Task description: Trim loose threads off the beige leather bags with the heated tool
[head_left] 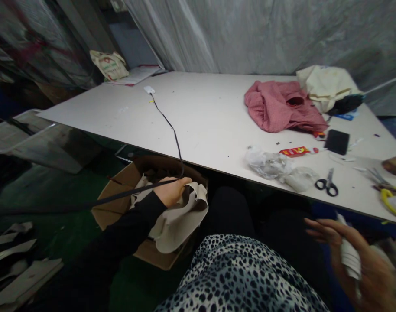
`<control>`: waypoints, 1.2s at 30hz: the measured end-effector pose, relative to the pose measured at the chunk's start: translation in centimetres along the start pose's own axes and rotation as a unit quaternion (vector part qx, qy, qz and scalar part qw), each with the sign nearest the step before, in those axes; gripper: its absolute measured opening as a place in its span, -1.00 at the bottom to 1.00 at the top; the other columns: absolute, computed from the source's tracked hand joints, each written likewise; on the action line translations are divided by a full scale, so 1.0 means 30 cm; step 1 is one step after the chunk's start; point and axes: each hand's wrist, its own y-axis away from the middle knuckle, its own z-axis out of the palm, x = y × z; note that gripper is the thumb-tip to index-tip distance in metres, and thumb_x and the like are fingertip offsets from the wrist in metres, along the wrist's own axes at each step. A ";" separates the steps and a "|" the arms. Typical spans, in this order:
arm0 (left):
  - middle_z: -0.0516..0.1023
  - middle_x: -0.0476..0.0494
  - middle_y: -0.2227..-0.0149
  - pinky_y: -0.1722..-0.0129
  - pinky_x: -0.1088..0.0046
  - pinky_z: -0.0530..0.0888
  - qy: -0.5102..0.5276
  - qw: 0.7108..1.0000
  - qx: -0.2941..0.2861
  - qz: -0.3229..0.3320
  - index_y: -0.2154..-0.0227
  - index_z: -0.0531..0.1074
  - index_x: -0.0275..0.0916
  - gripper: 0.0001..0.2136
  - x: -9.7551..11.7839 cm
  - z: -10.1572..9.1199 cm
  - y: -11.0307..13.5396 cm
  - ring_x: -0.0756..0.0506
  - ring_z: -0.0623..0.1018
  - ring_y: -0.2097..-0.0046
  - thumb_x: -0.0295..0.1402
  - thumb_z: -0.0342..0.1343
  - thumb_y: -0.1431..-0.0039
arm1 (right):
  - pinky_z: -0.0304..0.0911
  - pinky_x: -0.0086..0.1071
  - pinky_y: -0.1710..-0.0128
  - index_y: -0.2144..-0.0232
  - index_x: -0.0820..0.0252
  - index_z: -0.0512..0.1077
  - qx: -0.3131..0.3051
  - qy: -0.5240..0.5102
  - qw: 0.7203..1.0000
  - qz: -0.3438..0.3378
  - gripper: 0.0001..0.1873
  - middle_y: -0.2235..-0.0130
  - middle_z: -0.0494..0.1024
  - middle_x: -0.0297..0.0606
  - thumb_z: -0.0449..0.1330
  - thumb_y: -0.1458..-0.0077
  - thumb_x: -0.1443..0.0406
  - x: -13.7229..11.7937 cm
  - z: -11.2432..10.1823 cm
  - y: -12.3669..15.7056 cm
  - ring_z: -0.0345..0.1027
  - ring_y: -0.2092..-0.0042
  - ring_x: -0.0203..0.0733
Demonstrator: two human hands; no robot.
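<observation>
Over an open cardboard box (115,190), my left hand (172,190) is closed on a beige piece of fabric or leather (180,223) with a curved edge and a strap-like loop. More beige material shows inside the box, partly covered by my arm. A black cable passes across that hand. At the lower right, my right hand (363,260) holds a slim tool wrapped in white (350,255), with a pointed tip. Its fingers are partly stretched, and motion blur hides the tool's exact kind.
Black-handled scissors (327,185), crumpled clear plastic (269,164), a red tube (295,151) and pink cloth (279,106) lie on the white table (204,117). The black cable (167,119) crosses its edge. A grey bin (55,141) stands left. Beige pieces (25,281) lie lower left.
</observation>
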 end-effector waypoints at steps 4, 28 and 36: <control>0.68 -0.11 -0.10 -0.11 0.35 0.50 0.079 0.996 -0.001 0.047 -0.18 0.53 -0.13 -0.61 0.118 -0.138 0.039 -0.20 0.65 -0.07 -0.33 -0.05 -0.42 | 0.57 -0.29 0.11 -0.02 0.04 0.56 -0.109 -0.092 0.985 -0.100 -0.72 0.05 0.70 -0.18 0.20 -0.39 0.09 -0.150 0.136 -0.022 0.66 0.10 -0.07; 0.68 -0.23 0.30 0.23 0.40 0.38 0.065 0.978 -0.067 0.185 0.27 0.61 -0.27 -0.67 0.494 -0.440 -0.037 -0.18 0.61 0.23 -0.30 -0.07 -0.32 | 0.23 -0.41 0.31 0.22 0.16 0.42 -0.064 -0.097 0.981 -0.156 -0.75 0.35 0.53 -0.34 0.44 -0.17 0.38 -0.342 0.231 -0.138 0.43 0.35 -0.21; 0.65 -0.12 0.40 0.36 0.47 0.37 0.175 0.942 -0.202 0.203 0.32 0.67 -0.23 -0.70 0.483 -0.412 -0.086 -0.15 0.55 0.34 -0.20 0.08 -0.15 | 0.26 -0.55 0.41 0.27 0.14 0.50 -0.171 -0.210 0.959 -0.084 -0.71 0.39 0.62 -0.44 0.49 -0.04 0.47 -0.264 0.186 -0.168 0.50 0.41 -0.32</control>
